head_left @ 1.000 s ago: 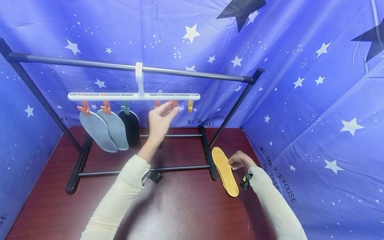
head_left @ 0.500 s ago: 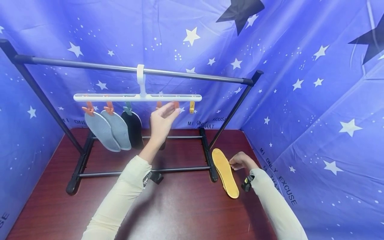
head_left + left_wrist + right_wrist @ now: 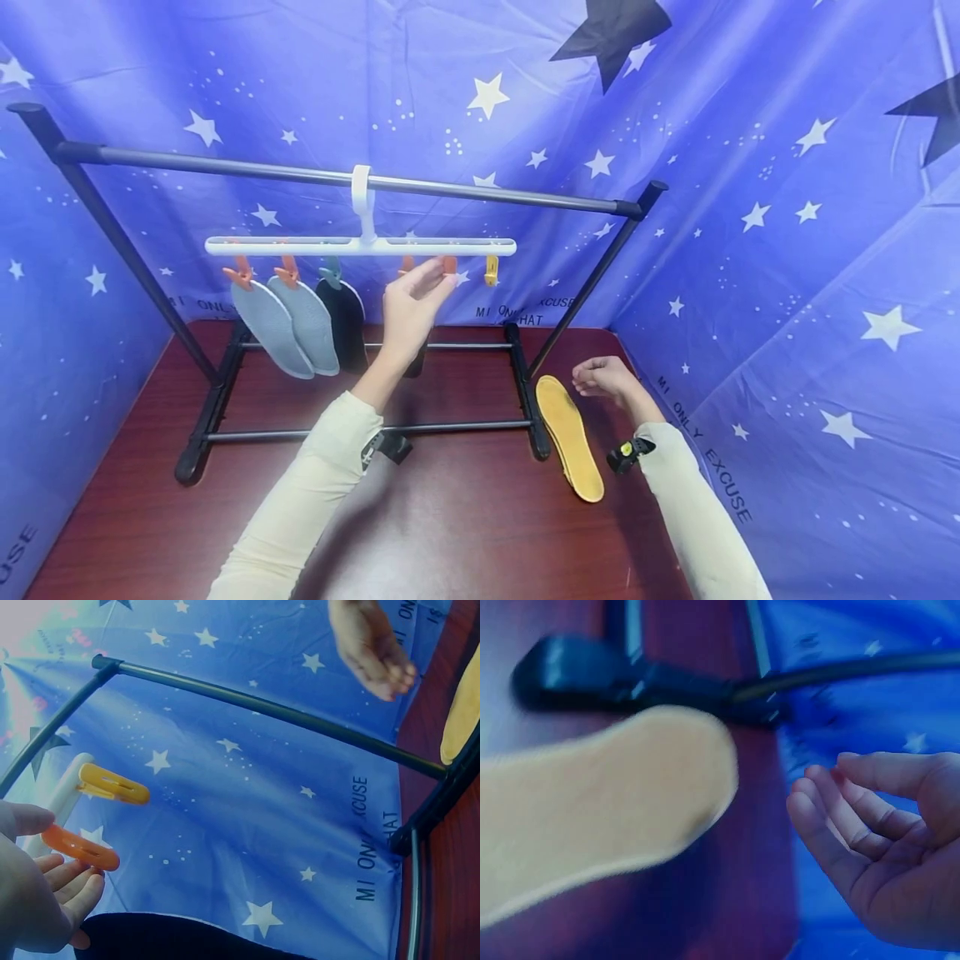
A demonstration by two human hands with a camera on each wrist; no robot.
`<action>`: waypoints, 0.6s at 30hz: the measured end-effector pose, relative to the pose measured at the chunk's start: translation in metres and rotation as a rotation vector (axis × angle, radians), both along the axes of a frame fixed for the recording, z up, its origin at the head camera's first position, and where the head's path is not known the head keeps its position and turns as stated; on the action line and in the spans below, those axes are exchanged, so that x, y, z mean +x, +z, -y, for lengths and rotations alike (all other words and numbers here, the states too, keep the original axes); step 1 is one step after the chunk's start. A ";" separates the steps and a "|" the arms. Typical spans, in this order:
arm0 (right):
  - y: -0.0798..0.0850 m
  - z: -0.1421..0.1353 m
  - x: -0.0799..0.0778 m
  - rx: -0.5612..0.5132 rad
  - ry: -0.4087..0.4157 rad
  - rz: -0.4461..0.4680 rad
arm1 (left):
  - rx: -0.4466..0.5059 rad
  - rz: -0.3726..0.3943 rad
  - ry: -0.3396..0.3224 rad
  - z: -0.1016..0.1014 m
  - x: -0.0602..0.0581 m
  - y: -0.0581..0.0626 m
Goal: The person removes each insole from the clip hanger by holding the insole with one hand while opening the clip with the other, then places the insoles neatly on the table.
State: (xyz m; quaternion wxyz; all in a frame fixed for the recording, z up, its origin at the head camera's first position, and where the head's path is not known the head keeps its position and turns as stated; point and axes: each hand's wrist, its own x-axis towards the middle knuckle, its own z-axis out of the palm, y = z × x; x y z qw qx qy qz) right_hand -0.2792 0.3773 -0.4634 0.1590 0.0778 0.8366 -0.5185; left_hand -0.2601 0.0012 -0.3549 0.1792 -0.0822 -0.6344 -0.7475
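Note:
My left hand (image 3: 411, 315) is raised to the white clip hanger (image 3: 292, 247) and pinches an orange clothespin (image 3: 81, 848) between thumb and fingers. Beside it a yellow clothespin (image 3: 114, 784) hangs with nothing in it. On the table to the right lies a yellow insole (image 3: 570, 437). My right hand (image 3: 606, 379) hovers just past its upper end, apart from it, fingers loosely bent and holding nothing. Two grey insoles (image 3: 272, 329) and a black insole (image 3: 341, 325) hang from clips on the left. Another dark insole (image 3: 417, 365) is mostly hidden behind my left hand.
The hanger hooks over the top bar (image 3: 465, 190) of a black metal rack standing on the reddish-brown table (image 3: 465, 517). The rack's right foot (image 3: 538, 437) is close beside the yellow insole. Blue star-printed cloth (image 3: 750, 275) encloses the back and sides.
My right hand has come away from the yellow insole's edge and risen slightly; the insole stays on the table. My left hand keeps its pinch on the orange clothespin.

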 end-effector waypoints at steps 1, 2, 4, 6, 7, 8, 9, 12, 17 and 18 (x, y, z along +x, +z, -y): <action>0.004 0.004 0.000 -0.007 0.011 -0.024 | -0.011 -0.007 -0.001 0.000 0.001 0.000; 0.008 0.007 0.000 -0.014 0.029 -0.048 | -0.028 -0.015 -0.002 0.000 0.001 0.000; 0.016 0.016 0.000 -0.030 0.066 -0.094 | -0.078 -0.035 0.008 0.001 0.003 -0.001; 0.025 0.027 0.002 -0.053 0.085 -0.135 | -0.144 -0.074 0.034 0.002 0.006 -0.001; 0.030 0.032 0.003 -0.069 0.096 -0.153 | -0.173 -0.097 0.054 0.002 0.008 -0.002; 0.034 0.038 0.004 -0.083 0.108 -0.173 | -0.198 -0.125 0.081 0.003 0.010 -0.002; 0.039 0.045 0.005 -0.098 0.116 -0.194 | -0.219 -0.155 0.117 0.004 0.013 -0.002; 0.051 0.065 0.007 -0.143 0.129 -0.255 | -0.210 -0.243 0.238 0.009 0.018 -0.002; 0.063 0.096 0.009 -0.259 0.107 -0.354 | -0.086 -0.346 0.420 0.023 0.023 -0.001; 0.064 0.102 0.009 -0.281 0.103 -0.374 | -0.073 -0.356 0.456 0.026 0.023 -0.001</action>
